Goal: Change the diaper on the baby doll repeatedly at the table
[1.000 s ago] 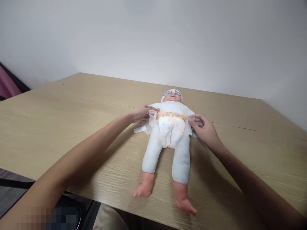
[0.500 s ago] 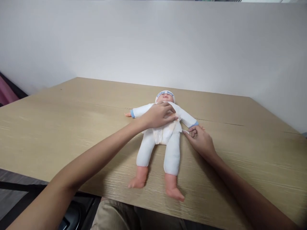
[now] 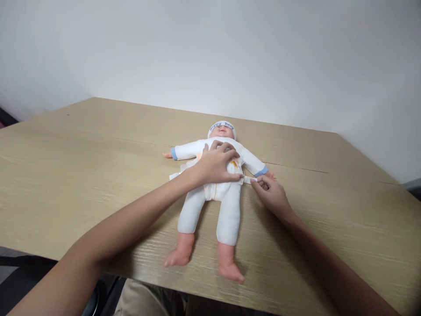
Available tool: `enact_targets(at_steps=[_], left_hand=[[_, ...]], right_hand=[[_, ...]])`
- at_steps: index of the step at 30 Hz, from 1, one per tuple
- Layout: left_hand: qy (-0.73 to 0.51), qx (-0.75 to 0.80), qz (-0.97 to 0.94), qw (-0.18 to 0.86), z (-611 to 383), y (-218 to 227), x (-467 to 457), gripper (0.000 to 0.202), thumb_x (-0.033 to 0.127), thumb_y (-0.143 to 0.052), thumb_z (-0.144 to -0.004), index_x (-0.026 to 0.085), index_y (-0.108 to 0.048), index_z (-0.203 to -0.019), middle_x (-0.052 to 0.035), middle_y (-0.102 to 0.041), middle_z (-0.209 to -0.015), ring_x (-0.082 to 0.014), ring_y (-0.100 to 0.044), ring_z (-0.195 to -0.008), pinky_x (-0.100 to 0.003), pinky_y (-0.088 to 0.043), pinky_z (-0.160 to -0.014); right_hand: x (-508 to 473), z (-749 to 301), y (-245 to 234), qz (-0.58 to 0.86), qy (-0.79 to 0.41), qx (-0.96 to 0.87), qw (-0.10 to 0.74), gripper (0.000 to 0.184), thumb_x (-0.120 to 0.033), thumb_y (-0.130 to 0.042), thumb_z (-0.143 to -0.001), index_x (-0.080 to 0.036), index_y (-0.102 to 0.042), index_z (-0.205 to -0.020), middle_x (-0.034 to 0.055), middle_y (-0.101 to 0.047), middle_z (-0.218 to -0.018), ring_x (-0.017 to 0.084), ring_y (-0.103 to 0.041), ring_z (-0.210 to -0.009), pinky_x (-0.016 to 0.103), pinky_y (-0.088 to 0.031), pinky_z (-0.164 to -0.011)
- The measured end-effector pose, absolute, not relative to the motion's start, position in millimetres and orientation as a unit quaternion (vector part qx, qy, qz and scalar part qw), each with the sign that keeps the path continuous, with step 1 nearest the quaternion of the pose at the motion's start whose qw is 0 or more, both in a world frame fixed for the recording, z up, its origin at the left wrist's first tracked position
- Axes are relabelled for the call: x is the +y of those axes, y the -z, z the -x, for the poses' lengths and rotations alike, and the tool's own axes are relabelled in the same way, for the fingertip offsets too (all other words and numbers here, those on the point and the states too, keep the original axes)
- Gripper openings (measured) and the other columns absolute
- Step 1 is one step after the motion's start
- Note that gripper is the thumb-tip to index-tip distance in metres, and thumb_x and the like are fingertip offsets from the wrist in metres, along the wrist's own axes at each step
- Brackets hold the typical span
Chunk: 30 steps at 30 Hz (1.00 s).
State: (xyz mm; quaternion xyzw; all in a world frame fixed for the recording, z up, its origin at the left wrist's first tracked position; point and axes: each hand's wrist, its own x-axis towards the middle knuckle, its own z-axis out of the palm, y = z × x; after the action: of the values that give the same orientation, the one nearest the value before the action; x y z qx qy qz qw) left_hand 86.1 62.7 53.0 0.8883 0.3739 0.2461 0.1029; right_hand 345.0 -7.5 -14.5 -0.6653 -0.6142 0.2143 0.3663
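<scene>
A baby doll [image 3: 228, 215] in white clothes with blue cuffs lies on its back, feet toward me, arms spread. A white diaper [image 3: 217, 192] wraps its hips over the clothes. My left hand [image 3: 220, 163] lies across the doll's belly with fingers spread, pressing on the diaper's front, which it partly hides. At the doll's side on the right, my right hand [image 3: 271, 188] pinches the diaper's white fastening tab [image 3: 250, 179], stretched outward from the waist. On the opposite side, another white tab [image 3: 175, 175] sticks out past my left forearm.
The doll rests on a light wooden table [image 3: 98, 175] with a seam running across it. A pale wall [image 3: 210, 57] stands behind the table. My knee [image 3: 144, 298] and dark objects show below the front edge.
My left hand has shifted down over the diaper's front, its fingers spreading. The tab in my right hand is pulled out and shows more plainly. The whole view has shifted slightly.
</scene>
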Motion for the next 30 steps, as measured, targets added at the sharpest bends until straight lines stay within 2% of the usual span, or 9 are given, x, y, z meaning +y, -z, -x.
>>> enact_targets(at_steps=[4,7,12,17,20,22,25,27,30], left_hand=[[-0.241,0.375,-0.889,0.101,-87.6,-54.3,60.9,0.064,0.062,-0.086,-0.086,0.027,-0.073,-0.138,-0.0154,-0.064,-0.155,-0.0498,-0.043,-0.148,-0.072,-0.042,-0.118],[-0.241,0.382,-0.886,0.105,-88.2,-54.4,60.9,0.066,0.063,-0.086,-0.086,0.027,-0.073,-0.139,-0.0157,-0.064,-0.155,-0.0496,-0.044,-0.148,-0.073,-0.042,-0.117],[-0.251,0.374,-0.885,0.117,-88.5,-52.5,63.3,0.062,0.060,-0.086,-0.083,0.028,-0.073,-0.135,-0.0139,-0.065,-0.152,-0.0485,-0.047,-0.145,-0.071,-0.041,-0.119],[-0.256,0.374,-0.884,0.113,-88.8,-52.4,62.3,0.057,0.051,-0.085,-0.081,0.026,-0.074,-0.131,-0.0137,-0.068,-0.150,-0.0479,-0.048,-0.144,-0.072,-0.042,-0.115],[-0.252,0.375,-0.885,0.110,-88.5,-52.5,60.9,0.054,0.050,-0.084,-0.082,0.027,-0.074,-0.130,-0.0134,-0.068,-0.151,-0.0479,-0.048,-0.145,-0.073,-0.041,-0.116],[-0.253,0.376,-0.885,0.111,-88.4,-51.5,60.8,0.053,0.052,-0.083,-0.084,0.027,-0.074,-0.131,-0.0135,-0.067,-0.152,-0.0479,-0.048,-0.145,-0.072,-0.042,-0.116],[-0.260,0.373,-0.883,0.115,-88.1,-49.2,62.1,0.057,0.061,-0.083,-0.087,0.027,-0.073,-0.132,-0.0146,-0.067,-0.151,-0.0476,-0.049,-0.145,-0.070,-0.042,-0.117],[-0.273,0.365,-0.882,0.120,-86.5,-47.7,63.0,0.058,0.063,-0.081,-0.090,0.026,-0.073,-0.134,-0.0148,-0.069,-0.150,-0.0460,-0.051,-0.144,-0.069,-0.041,-0.120],[-0.309,0.325,-0.882,0.142,-76.5,-44.2,62.4,0.055,0.061,-0.072,-0.101,0.027,-0.068,-0.145,-0.0131,-0.069,-0.154,-0.0410,-0.055,-0.147,-0.063,-0.038,-0.129]], right_hand=[[-1.5,-343.7,0.0,0.607,-0.304,-0.593,0.432,0.055,-0.077,-0.072,-0.088,-0.027,-0.055,-0.074,-0.0031,-0.049,-0.066,0.018,-0.045,-0.064,0.033,-0.037,-0.063],[11.9,-334.1,-14.2,0.588,-0.327,-0.588,0.449,0.052,-0.073,-0.074,-0.088,-0.027,-0.054,-0.074,-0.0044,-0.046,-0.065,0.017,-0.043,-0.063,0.033,-0.039,-0.064],[39.8,-297.6,-30.2,0.557,-0.355,-0.620,0.424,0.045,-0.069,-0.071,-0.088,-0.027,-0.059,-0.080,-0.0042,-0.052,-0.067,0.018,-0.049,-0.067,0.033,-0.043,-0.068],[43.0,-281.5,-20.2,0.537,-0.331,-0.649,0.426,0.043,-0.068,-0.069,-0.093,-0.026,-0.061,-0.088,-0.0020,-0.057,-0.076,0.019,-0.055,-0.071,0.034,-0.049,-0.069],[27.5,-286.2,-7.0,0.519,-0.276,-0.661,0.467,0.039,-0.064,-0.067,-0.100,-0.026,-0.064,-0.106,0.0039,-0.069,-0.096,0.023,-0.065,-0.083,0.038,-0.057,-0.077],[15.6,-289.9,0.1,0.499,-0.191,-0.694,0.482,0.036,-0.057,-0.058,-0.108,-0.025,-0.068,-0.121,0.0110,-0.074,-0.118,0.028,-0.070,-0.106,0.046,-0.060,-0.097],[4.7,-292.9,5.7,0.448,-0.090,-0.762,0.460,0.044,-0.048,-0.044,-0.115,-0.025,-0.068,-0.144,0.0155,-0.070,-0.148,0.034,-0.063,-0.141,0.057,-0.047,-0.124],[3.5,-294.0,7.1,0.418,-0.071,-0.793,0.437,0.050,-0.044,-0.040,-0.117,-0.025,-0.063,-0.157,0.0145,-0.066,-0.159,0.034,-0.057,-0.151,0.058,-0.042,-0.129],[6.2,-296.3,8.1,0.394,-0.053,-0.817,0.418,0.055,-0.043,-0.036,-0.118,-0.025,-0.058,-0.166,0.0132,-0.062,-0.166,0.034,-0.055,-0.155,0.058,-0.042,-0.130]])
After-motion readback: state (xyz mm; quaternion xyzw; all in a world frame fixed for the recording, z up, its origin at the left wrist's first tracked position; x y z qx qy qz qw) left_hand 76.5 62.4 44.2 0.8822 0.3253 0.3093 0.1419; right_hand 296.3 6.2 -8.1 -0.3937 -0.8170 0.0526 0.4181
